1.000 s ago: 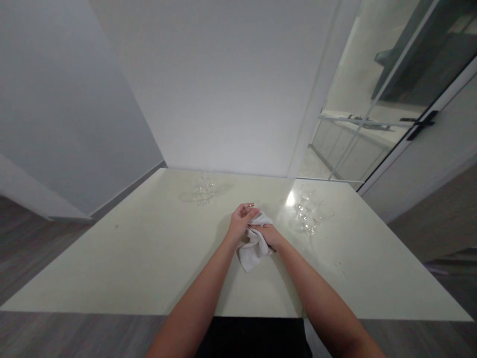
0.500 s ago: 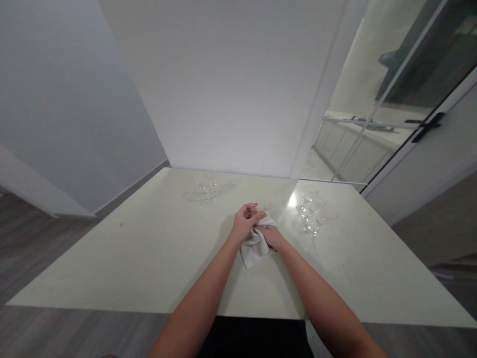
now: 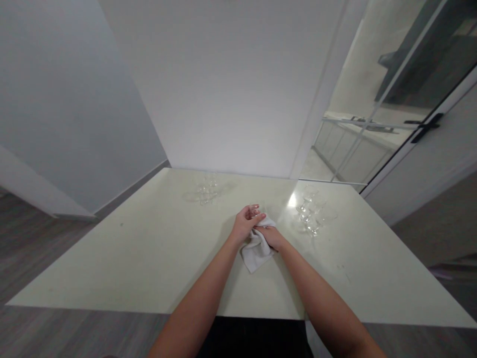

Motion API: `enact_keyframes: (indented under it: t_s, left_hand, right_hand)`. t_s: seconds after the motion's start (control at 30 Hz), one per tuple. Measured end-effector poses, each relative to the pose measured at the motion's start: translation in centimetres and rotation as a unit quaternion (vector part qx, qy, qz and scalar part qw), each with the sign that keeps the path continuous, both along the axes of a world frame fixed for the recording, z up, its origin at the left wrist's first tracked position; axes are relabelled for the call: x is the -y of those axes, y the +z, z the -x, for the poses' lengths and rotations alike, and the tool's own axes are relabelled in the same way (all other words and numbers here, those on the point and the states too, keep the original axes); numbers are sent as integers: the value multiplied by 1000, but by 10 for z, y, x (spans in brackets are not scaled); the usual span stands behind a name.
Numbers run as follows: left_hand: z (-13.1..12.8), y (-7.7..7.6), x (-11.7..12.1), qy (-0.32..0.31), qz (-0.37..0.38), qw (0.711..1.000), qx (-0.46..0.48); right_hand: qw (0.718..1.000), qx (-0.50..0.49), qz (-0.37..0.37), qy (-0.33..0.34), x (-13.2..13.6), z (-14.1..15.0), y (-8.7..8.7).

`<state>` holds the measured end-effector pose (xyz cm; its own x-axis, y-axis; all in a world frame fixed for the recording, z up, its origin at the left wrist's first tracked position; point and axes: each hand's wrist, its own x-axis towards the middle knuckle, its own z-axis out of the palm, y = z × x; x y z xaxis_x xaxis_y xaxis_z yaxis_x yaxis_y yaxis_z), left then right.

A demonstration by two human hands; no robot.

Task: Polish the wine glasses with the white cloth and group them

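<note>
My left hand (image 3: 244,222) is curled around a clear drinking glass (image 3: 262,208), which is faint and partly covered by the fingers. Pressed against the glass is a bunched white cloth (image 3: 256,251), its loose corner hanging down between my forearms. My right hand (image 3: 272,236) grips the cloth close under my left hand, with some of its fingers hidden in the folds. Both hands are over the middle of the pale table (image 3: 141,258).
Several clear glasses (image 3: 311,214) stand in a cluster to the right of my hands. Farther back on the left is another group of glasses (image 3: 207,188). A white wall (image 3: 231,99) rises behind the table, and a glazed door with a black handle (image 3: 428,127) is at the right.
The hanging corner of the cloth has shifted slightly down and to the right. Both hands keep nearly the same place and grip.
</note>
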<state>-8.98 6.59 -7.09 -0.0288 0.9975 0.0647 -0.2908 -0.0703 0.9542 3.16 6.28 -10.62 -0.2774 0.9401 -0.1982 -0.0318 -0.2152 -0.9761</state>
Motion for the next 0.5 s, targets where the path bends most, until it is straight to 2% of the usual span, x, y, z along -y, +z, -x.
enact_keyframes:
  t_s: [0.1, 0.17, 0.27, 0.4, 0.5]
  left_hand:
    - [2, 2, 2, -37, 21, 998, 40]
    - [2, 3, 3, -44, 15, 998, 42]
    - [0, -1, 1, -27, -10, 999, 21]
    - [-1, -11, -5, 36, -31, 998, -34]
    - [0, -11, -5, 51, -24, 998, -23]
  right_hand:
    - [994, -72, 71, 38, 2, -6, 3]
    - [993, -77, 79, 45, 2, -8, 3]
    - [999, -18, 32, 19, -1, -7, -3]
    - [996, 79, -21, -45, -6, 0, -11]
    - [998, 46, -29, -41, -4, 1, -8]
